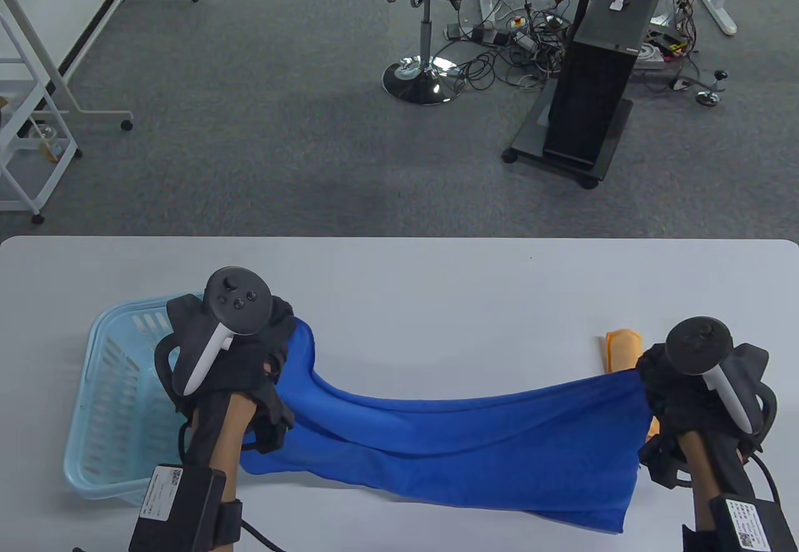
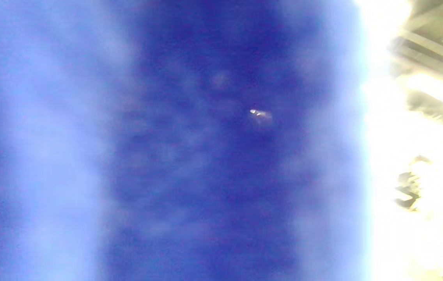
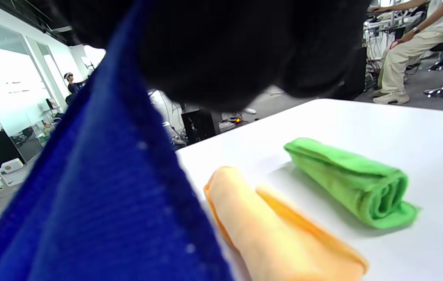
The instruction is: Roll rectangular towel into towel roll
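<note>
A blue towel [image 1: 474, 439] hangs stretched between my two hands above the white table [image 1: 437, 290], sagging toward the near edge. My left hand [image 1: 274, 352] grips its left end beside the basket. My right hand [image 1: 655, 383] grips its right end. In the left wrist view the blue towel [image 2: 167, 156] fills nearly the whole frame, out of focus. The right wrist view has the blue towel [image 3: 100, 203] hanging from my dark gloved right hand [image 3: 213, 50] at the top.
A light blue plastic basket [image 1: 118, 402] stands at the table's left, partly under my left arm. An orange towel roll [image 1: 623, 349] [image 3: 276, 234] lies by my right hand, with a green towel roll [image 3: 354, 183] beside it. A seated person [image 3: 408, 47] is in the background.
</note>
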Motion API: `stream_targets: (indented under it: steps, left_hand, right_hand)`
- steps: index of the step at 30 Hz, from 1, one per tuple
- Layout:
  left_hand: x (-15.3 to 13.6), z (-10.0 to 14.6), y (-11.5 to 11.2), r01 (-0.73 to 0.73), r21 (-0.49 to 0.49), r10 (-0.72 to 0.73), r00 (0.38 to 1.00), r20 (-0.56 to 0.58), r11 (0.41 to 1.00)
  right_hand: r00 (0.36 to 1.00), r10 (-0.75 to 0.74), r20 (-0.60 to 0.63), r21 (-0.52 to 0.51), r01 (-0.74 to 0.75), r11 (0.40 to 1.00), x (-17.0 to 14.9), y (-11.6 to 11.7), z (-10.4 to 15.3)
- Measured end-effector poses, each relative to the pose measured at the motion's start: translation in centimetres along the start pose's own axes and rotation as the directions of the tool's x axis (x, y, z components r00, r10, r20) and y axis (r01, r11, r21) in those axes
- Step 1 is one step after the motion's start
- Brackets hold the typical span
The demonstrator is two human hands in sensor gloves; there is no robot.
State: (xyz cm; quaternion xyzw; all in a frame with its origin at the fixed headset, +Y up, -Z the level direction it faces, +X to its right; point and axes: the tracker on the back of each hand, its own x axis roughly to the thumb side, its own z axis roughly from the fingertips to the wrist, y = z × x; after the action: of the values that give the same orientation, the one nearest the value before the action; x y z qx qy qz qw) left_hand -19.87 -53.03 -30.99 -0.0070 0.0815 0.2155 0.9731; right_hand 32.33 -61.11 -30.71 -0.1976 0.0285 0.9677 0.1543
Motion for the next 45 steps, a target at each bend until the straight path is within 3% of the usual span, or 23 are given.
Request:
stream_targets:
  steps: [3, 5, 7, 9, 12, 15, 17, 19, 20, 23, 26, 29, 31, 32, 34, 36, 39, 41, 42, 44, 45]
  left_hand:
    - [1.0, 0.4, -0.3, -0.001, 0.043, 0.000, 1.000, 0.024, 0.999]
    - [1.0, 0.3, -0.3, -0.055, -0.042, 0.057, 0.998, 0.025, 0.998]
    - [0.3, 0.1, -0.4, -0.245, -0.135, 0.247, 0.969, 0.002, 0.960]
    - [-0.6, -0.1, -0.6, -0.410, -0.208, 0.413, 0.910, -0.030, 0.888]
    - [-1.7, -0.3, -1.0, -0.510, -0.283, 0.516, 0.855, -0.060, 0.812]
    - [-2.7, -0.4, -1.8, -0.682, -0.328, 0.694, 0.714, -0.100, 0.654]
    - [-3.0, -0.6, -2.4, -0.717, -0.347, 0.739, 0.667, -0.091, 0.605]
    - [-3.0, -0.6, -2.5, -0.675, -0.294, 0.695, 0.717, -0.049, 0.676]
    - [-2.7, -0.5, -2.6, -0.581, -0.253, 0.598, 0.801, -0.010, 0.774]
    - [-2.0, 0.0, -2.3, -0.262, -0.115, 0.262, 0.965, -0.014, 0.958]
    - [-1.1, 0.3, -2.4, -0.047, -0.081, 0.045, 0.998, -0.033, 0.996]
    - [-0.7, 0.5, -2.9, -0.067, -0.171, 0.063, 0.998, -0.026, 0.983]
    - [-1.0, 0.5, -3.7, -0.254, -0.296, 0.251, 0.967, -0.049, 0.921]
    - [-1.3, 0.5, -4.1, -0.365, -0.354, 0.364, 0.929, -0.073, 0.861]
    - [-1.8, 0.5, -5.2, -0.592, -0.441, 0.590, 0.791, -0.160, 0.674]
    - [-2.1, 0.5, -6.2, -0.692, -0.508, 0.707, 0.676, -0.207, 0.513]
    - [-2.4, 0.4, -7.0, -0.800, -0.488, 0.813, 0.518, -0.268, 0.349]
    - [-2.5, 0.1, -7.3, -0.844, -0.442, 0.845, 0.453, -0.283, 0.305]
    - [-2.1, -0.4, -7.3, -0.855, -0.418, 0.865, 0.435, -0.251, 0.308]
    - [-1.7, -1.2, -7.1, -0.765, -0.375, 0.750, 0.623, -0.221, 0.524]
    - [-1.2, -1.6, -6.5, -0.650, -0.321, 0.628, 0.756, -0.182, 0.689]
  right_hand:
    - [0.999, 0.034, -0.007, -0.033, -0.034, 0.999, 0.3, 0.5, 0.2]
    - [0.999, 0.050, -0.020, -0.035, -0.050, 0.998, 0.2, 0.5, 0.2]
    - [0.999, 0.035, -0.042, -0.040, -0.036, 0.999, -0.2, 0.6, 0.2]
    - [0.998, 0.007, -0.058, -0.027, -0.009, 1.000, -0.7, 0.7, 0.2]
    - [0.997, -0.013, -0.076, -0.048, 0.010, 0.999, -1.2, 0.8, 0.2]
    - [0.996, -0.008, -0.084, -0.045, 0.004, 0.999, -1.3, 1.0, 0.2]
    - [0.996, -0.011, -0.084, -0.049, 0.006, 0.999, -1.2, 1.0, 0.3]
    - [0.997, -0.011, -0.076, -0.053, 0.007, 0.999, -0.9, 1.0, 0.4]
    - [0.997, -0.016, -0.072, -0.048, 0.012, 0.999, -0.8, 1.0, 0.5]
    - [0.998, -0.010, -0.060, -0.048, 0.008, 0.999, -0.4, 1.0, 0.6]
    - [0.999, 0.004, -0.053, -0.040, -0.006, 0.999, -0.1, 1.4, 0.9]
    - [0.999, 0.020, -0.044, -0.030, -0.022, 0.999, 0.2, 2.1, 1.1]
    - [0.999, 0.028, -0.038, -0.024, -0.029, 0.999, 0.4, 2.7, 1.3]
    - [0.999, 0.029, -0.035, -0.021, -0.030, 0.999, 0.5, 2.9, 1.3]
    - [0.999, 0.029, -0.030, -0.017, -0.029, 0.999, 0.5, 3.3, 1.4]
    - [0.999, 0.029, -0.028, -0.016, -0.029, 0.999, 0.6, 3.4, 1.4]
    - [1.000, -0.020, -0.021, -0.004, 0.020, 1.000, 0.7, 3.2, 1.2]
    - [0.996, -0.084, -0.031, 0.003, 0.085, 0.996, 0.9, 3.1, 1.1]
    - [0.988, -0.145, -0.049, 0.004, 0.146, 0.989, 1.1, 3.0, 0.9]
    - [0.964, -0.256, -0.069, 0.031, 0.259, 0.965, 1.5, 2.8, 0.5]
    - [0.951, -0.300, -0.071, 0.071, 0.305, 0.950, 2.0, 2.6, 0.3]
